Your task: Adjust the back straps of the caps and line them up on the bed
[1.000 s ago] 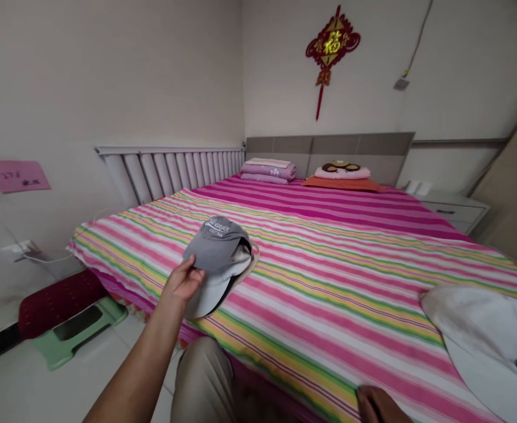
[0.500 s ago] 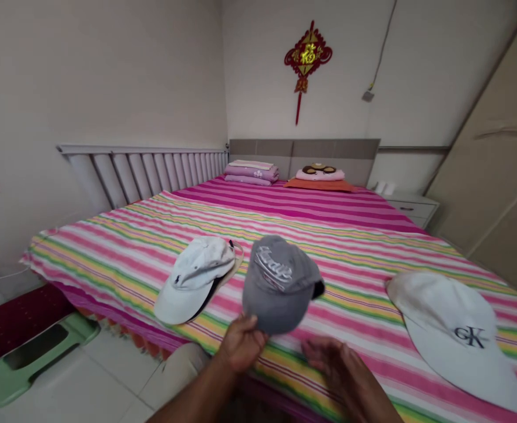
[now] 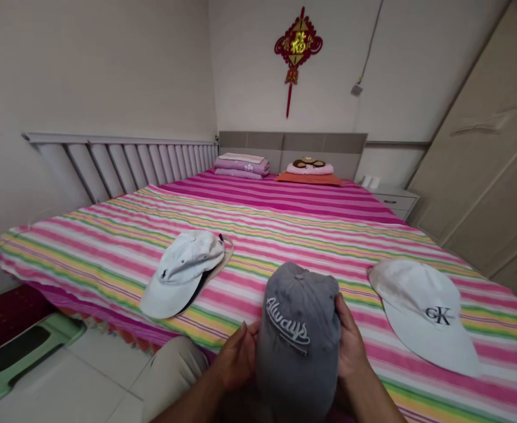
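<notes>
Gripping a grey baseball cap [image 3: 298,346] from both sides, the person holds it up in front of the body, over the near edge of the bed. The left hand [image 3: 238,355] is closed on the cap's left side, and the right hand [image 3: 351,346] is closed on its right side. Neither hand is open. The word "Always" is embroidered in pale thread across the front of the crown, which faces the camera. The lower part of the cap runs out of view at the bottom of the frame.

Two further caps lie on the striped bedspread [image 3: 285,217], well apart from each other. Left of the left hand lies a white cap with a small dark logo [image 3: 181,273], resting on a tan cap brim [image 3: 223,252] that shows beneath it. Right of the right hand lies a white cap with a dark "CK" logo [image 3: 421,311], near that hand but not touching it. Neither white cap touches the hands.

Below the left hand is a knee in khaki trousers [image 3: 170,370]. Farther left, on the floor, stands a green plastic stool [image 3: 16,364]. Far ahead of both hands, at the head of the bed, are folded purple bedding [image 3: 241,166] and a small pillow [image 3: 309,168].
</notes>
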The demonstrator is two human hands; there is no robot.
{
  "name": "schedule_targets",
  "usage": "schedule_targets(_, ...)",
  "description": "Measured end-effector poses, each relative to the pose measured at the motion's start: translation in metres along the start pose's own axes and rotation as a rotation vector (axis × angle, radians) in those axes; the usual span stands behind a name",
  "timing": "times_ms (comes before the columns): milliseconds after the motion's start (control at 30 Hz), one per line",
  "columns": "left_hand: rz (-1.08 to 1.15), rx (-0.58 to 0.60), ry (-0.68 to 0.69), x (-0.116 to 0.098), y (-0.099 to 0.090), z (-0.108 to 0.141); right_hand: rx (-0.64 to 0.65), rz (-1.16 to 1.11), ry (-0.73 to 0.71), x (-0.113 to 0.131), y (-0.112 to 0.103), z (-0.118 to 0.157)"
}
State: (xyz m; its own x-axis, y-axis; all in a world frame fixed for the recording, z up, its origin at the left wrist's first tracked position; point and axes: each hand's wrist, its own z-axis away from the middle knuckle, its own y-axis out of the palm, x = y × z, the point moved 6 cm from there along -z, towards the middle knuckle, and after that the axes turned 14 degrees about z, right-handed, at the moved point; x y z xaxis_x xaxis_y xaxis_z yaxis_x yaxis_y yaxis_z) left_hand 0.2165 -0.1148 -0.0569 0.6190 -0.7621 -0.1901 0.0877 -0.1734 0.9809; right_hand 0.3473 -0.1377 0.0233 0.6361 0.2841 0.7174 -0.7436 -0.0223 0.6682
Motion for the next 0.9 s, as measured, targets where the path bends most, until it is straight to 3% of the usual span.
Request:
schedule_targets(233,-0.023,-0.017,0.022,-0.024,0.009,-0.033,-0.08,-0.068,0.072,-0.015,-0.005,0.008)
schedule_targets(433,0.026,-0.044,0.067,-0.032,0.017,-0.029,-0.185,-0.105,0.075,-0.013,-0.022,0.009)
schedule_targets(567,0.056,-0.054,0.097,-0.035,0.025,-0.026,-0.248,-0.145,0.002,-0.011,-0.038,0.009)
schedule_targets(733,0.031,-0.176,-0.005,-0.027,0.029,-0.027,-0.247,-0.091,-0.057,-0.011,-0.049,0.019)
schedule_targets(900,-0.053,-0.144,0.097,-0.034,0.035,-0.028,-0.19,-0.002,-0.109,-0.006,-0.048,0.029)
